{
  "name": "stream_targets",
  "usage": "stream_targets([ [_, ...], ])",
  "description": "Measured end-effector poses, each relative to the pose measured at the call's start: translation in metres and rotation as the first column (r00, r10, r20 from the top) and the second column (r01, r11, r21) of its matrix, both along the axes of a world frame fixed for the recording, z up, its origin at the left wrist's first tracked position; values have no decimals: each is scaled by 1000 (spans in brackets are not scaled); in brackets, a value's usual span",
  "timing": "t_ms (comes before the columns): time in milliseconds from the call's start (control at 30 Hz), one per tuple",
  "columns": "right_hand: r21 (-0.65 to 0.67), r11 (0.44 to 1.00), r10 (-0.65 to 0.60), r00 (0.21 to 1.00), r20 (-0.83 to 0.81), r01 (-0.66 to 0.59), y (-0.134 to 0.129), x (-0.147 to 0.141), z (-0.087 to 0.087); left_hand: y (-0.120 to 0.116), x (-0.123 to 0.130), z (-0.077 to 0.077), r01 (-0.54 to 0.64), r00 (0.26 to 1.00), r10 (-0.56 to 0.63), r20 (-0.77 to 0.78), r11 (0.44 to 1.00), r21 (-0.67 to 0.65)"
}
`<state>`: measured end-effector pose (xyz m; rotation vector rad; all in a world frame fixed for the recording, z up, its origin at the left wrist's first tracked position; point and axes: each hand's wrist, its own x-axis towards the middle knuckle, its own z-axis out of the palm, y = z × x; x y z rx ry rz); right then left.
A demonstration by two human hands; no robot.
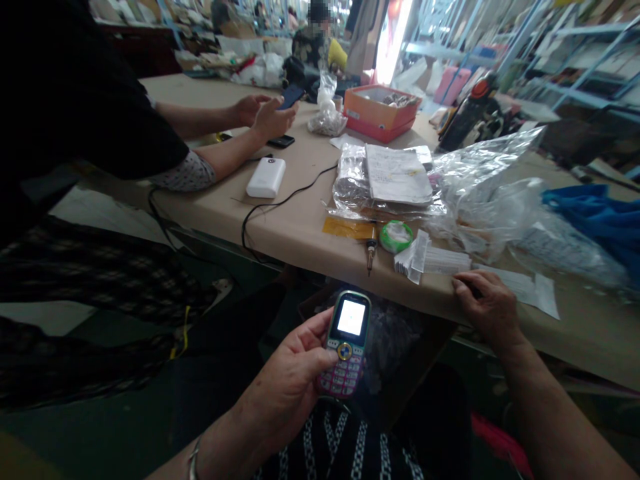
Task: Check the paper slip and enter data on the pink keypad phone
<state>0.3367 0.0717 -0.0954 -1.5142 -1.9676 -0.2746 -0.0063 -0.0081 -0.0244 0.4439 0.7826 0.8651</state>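
Observation:
My left hand (295,373) is closed around a small keypad mobile phone (345,343), holding it upright over my lap. Its screen glows white, and my thumb lies beside the round centre button. At the front edge of the table, my right hand (487,303) rests with loosely bent fingers and a gap between thumb and forefinger; no held object shows. Close to its fingertips lies a stack of white paper strips (445,260). A green-rimmed roll of tape (396,236) and a small pen-like tool with a metal tip (371,253) lie farther left.
Papers (397,175) lie on clear plastic bags beside an orange box (380,113). A white power bank (267,178) and a black cable (290,195) are on the table (305,230). At left, another person's hands (270,117) hold a dark phone. Blue cloth (600,220) lies right.

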Motion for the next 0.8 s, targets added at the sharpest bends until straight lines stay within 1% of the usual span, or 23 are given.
stream_targets([
  [300,-8,1000,-4,1000,-1,4,0,-2,2,0,1,2,-10,1000,10,-11,1000,-17],
  [467,-15,1000,-15,1000,-9,14,-1,0,1,0,0,0,-11,1000,11,-13,1000,1],
  [667,-14,1000,-13,1000,-6,13,0,1,0,0,0,-2,-3,997,3,-82,1000,-3],
  [800,-9,1000,-17,1000,-6,17,0,1,0,1,1,-2,3,995,-4,-99,1000,-8],
])
